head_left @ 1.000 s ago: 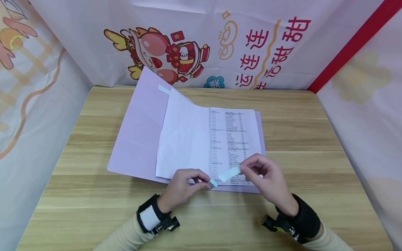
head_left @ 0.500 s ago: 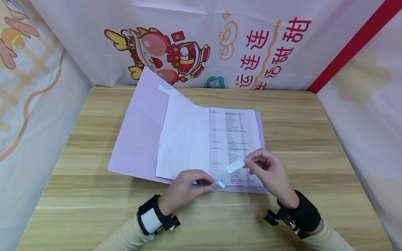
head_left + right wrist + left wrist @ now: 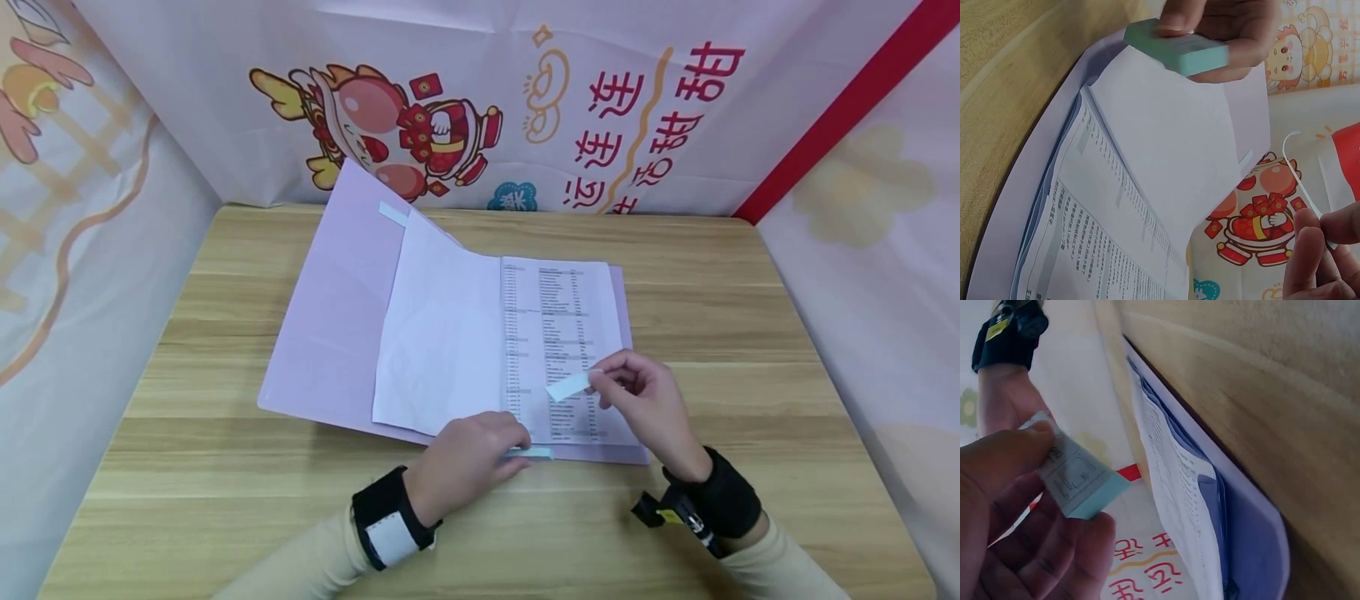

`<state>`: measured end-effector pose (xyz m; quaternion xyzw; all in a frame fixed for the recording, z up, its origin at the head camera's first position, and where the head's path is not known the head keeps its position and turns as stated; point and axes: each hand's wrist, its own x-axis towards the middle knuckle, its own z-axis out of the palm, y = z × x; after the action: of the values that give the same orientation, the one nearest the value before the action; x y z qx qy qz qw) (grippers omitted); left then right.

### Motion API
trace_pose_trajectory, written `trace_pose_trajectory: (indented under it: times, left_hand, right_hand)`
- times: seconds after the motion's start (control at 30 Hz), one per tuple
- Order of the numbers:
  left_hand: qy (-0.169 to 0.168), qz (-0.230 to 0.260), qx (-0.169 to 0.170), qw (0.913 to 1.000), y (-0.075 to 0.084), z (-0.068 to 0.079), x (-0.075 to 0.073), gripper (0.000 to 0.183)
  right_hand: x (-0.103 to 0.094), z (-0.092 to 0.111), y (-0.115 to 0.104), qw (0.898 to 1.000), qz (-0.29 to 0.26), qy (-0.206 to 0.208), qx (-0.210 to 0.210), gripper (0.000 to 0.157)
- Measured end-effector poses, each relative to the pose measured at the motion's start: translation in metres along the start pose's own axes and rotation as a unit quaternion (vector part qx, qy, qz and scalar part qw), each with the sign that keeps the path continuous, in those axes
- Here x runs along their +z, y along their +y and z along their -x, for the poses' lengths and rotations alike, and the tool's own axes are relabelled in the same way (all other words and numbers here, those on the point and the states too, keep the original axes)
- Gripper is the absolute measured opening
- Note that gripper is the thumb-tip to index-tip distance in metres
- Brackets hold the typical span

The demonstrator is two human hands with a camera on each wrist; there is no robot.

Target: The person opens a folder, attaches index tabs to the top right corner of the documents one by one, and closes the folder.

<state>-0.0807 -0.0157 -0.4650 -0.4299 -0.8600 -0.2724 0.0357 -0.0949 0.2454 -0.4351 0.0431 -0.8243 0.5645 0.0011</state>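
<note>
A small pad of pale green sticky notes (image 3: 537,452) is pinched between the thumb and fingers of my left hand (image 3: 468,462), just off the folder's near edge. Its printed backing (image 3: 1075,478) faces the left wrist camera. My right hand (image 3: 648,408) pinches one end of a single sticky note strip (image 3: 568,386), which hangs over the printed page (image 3: 562,325); seen edge-on from the right wrist, the strip (image 3: 1297,172) curves. Beneath both hands lies an open lilac folder (image 3: 322,333), with a blank white sheet (image 3: 442,333) turned to the left.
A similar pale strip (image 3: 393,214) sticks to the inside of the raised folder cover, beside the blank sheet. The folder lies on a wooden table (image 3: 750,333), with printed cloth (image 3: 465,33) hanging behind and at both sides.
My left hand has moved right and turned over, so the pad now shows edge-on in the head view. My right hand has drawn the strip slightly up and right. The folder stays put.
</note>
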Motion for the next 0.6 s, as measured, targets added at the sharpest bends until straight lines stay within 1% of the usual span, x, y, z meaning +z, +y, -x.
trace_pose_trajectory:
  times: [0.07,0.1,0.17,0.27,0.33,0.43,0.6]
  left_hand:
    - [-0.019,-0.061,0.011,0.9979,0.003,-0.001,0.003,0.012]
    - [-0.030,-0.095,0.018,0.9949,0.005,-0.002,0.004,0.011]
    - [-0.053,-0.154,0.029,0.9863,0.008,-0.004,0.007,0.009]
    - [-0.080,-0.207,0.037,0.9743,0.011,-0.005,0.011,0.010]
    - [-0.091,-0.221,0.032,0.9705,0.012,-0.005,0.014,0.012]
    - [-0.096,-0.236,0.031,0.9665,0.012,-0.004,0.019,0.011]
    - [-0.094,-0.244,0.038,0.9644,0.010,-0.003,0.026,0.008]
  right_hand:
    - [0.000,0.000,0.001,1.000,0.000,0.001,0.002,0.008]
    - [0.000,0.000,0.001,1.000,-0.001,0.001,0.002,0.008]
    - [0.000,0.000,0.001,1.000,-0.002,-0.001,0.004,0.009]
    - [0.000,0.000,0.001,1.000,-0.005,-0.006,0.007,0.010]
    - [0.001,0.001,0.001,1.000,-0.009,-0.010,0.009,0.010]
    - [0.001,0.001,0.002,1.000,-0.014,-0.013,0.010,0.010]
    - [0.001,0.001,0.001,1.000,-0.016,-0.015,0.012,0.009]
